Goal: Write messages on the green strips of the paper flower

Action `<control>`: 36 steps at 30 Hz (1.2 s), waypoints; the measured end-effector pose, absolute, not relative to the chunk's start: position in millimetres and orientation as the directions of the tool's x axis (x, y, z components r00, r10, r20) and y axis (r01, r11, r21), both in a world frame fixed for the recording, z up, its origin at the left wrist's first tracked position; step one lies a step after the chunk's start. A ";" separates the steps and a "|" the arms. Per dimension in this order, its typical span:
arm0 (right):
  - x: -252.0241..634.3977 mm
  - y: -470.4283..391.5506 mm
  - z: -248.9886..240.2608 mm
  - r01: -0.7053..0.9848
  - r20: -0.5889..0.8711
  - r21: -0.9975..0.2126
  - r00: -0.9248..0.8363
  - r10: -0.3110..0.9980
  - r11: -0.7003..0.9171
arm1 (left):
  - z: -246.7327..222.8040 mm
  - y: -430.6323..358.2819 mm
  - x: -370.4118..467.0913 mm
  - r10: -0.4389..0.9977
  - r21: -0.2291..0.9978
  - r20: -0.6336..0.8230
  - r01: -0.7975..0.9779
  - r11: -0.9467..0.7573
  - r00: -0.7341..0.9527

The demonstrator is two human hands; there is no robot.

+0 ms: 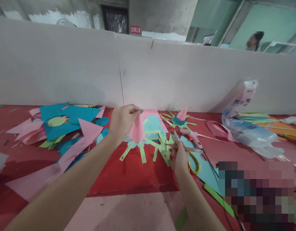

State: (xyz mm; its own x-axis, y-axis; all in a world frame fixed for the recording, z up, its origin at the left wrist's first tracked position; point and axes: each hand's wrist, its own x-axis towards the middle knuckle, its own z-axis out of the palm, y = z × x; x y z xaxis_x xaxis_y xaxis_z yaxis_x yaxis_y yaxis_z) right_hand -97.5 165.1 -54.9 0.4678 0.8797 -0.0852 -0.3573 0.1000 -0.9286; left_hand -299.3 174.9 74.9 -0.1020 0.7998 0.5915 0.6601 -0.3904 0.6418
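My left hand (123, 122) pinches the tip of a pink paper cone (137, 130). The cone stands on a light-blue scalloped paper base, with light-green paper strips (142, 152) spreading from its edge; one strip carries dark marks. To the right, my right hand (181, 156) is closed around a slim pen (194, 149), its dark tip pointing left towards more green strips (164, 150). Scissors with a yellow handle (194, 163) show beside and partly behind this hand; I cannot tell whether the fingers touch them.
A similar pink-and-blue cone piece (180, 118) stands behind, near a pink glue gun (196, 139). Blue and pink paper scraps (68, 120) pile up at left. A plastic bag (251, 128) lies at right. A white partition (162, 73) borders the red table (128, 176); a person (253, 43) is beyond.
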 end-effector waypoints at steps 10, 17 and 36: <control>-100.4 166.0 -58.8 -0.272 0.013 -0.949 0.481 0.876 0.163 | 66.5 170.4 -297.5 0.846 0.671 0.525 0.656 -0.347 -0.090; -99.8 165.5 -58.7 -0.301 0.017 -0.937 0.468 0.883 0.178 | 49.6 170.1 -296.4 0.868 0.681 0.488 0.662 -0.314 -0.090; -102.7 164.4 -59.0 -0.237 0.039 -0.959 0.437 0.899 0.157 | -17.7 118.5 -316.1 0.875 0.566 0.479 0.784 -0.253 -0.063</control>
State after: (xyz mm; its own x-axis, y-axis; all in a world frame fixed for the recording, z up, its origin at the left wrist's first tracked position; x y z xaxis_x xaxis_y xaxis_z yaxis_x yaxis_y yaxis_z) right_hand -102.7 164.4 -59.0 0.4366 0.8988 0.0393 -0.2374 0.1572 -0.9586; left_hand -316.1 118.5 -17.7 -0.0632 0.8755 0.4791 0.7843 -0.2533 0.5663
